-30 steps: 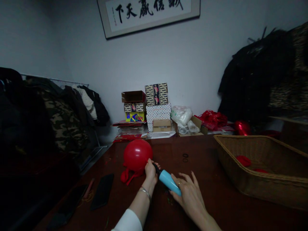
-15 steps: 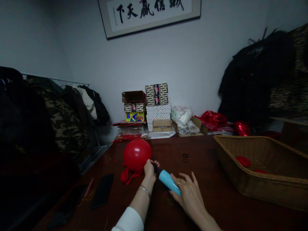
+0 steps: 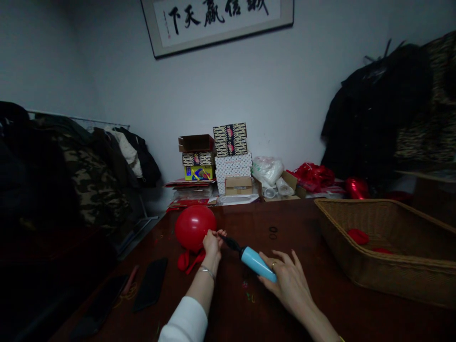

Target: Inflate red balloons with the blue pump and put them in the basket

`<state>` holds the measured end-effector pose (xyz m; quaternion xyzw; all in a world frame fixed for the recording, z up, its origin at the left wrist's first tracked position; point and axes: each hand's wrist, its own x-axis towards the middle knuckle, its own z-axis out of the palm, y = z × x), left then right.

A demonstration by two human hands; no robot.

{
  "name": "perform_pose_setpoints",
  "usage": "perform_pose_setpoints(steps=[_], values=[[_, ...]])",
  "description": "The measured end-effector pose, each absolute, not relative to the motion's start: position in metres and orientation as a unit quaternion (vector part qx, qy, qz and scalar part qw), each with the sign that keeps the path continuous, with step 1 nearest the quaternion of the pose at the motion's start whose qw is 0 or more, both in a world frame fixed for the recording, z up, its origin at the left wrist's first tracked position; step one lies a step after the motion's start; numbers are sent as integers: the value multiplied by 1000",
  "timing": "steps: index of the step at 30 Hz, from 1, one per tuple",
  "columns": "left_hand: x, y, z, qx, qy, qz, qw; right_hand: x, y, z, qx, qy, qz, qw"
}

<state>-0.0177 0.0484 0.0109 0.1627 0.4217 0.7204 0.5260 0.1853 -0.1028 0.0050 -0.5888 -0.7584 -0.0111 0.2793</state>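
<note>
My left hand (image 3: pixel 213 242) pinches the neck of an inflated red balloon (image 3: pixel 195 227) at its lower right side. Close to those fingers is the thin black nozzle of a blue hand pump (image 3: pixel 258 263); whether its tip is still inside the neck I cannot tell. My right hand (image 3: pixel 287 280) holds the pump by its lower end, some fingers raised off it. Limp red balloons (image 3: pixel 190 260) lie on the table under the inflated one.
A wicker basket (image 3: pixel 388 256) with a few red pieces inside stands at the right. Two dark flat objects, one a black slab (image 3: pixel 151 284), lie at the left beside rubber bands. Stacked boxes (image 3: pixel 233 166) and plastic bags (image 3: pixel 268 172) line the wall behind the brown table (image 3: pixel 299 223).
My left hand and the inflated balloon have shifted left. The pump and my right hand have moved slightly right and down, so more of the black nozzle shows between the hands.
</note>
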Motion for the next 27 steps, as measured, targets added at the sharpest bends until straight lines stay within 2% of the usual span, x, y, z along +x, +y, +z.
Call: perform_pose_setpoints(steps=[6,9,14,27], values=[[-28,41,3,191,444,696,531,206,-87,-7,-690,-684,-39,234],[-24,31,-6,230,448,661,556,217,-79,-17,-756,-625,-33,191],[-23,13,-18,300,460,594,588,229,-67,-33,-817,-549,-27,174],[-54,-25,-48,455,501,444,587,237,-57,-69,-868,-478,-14,136]])
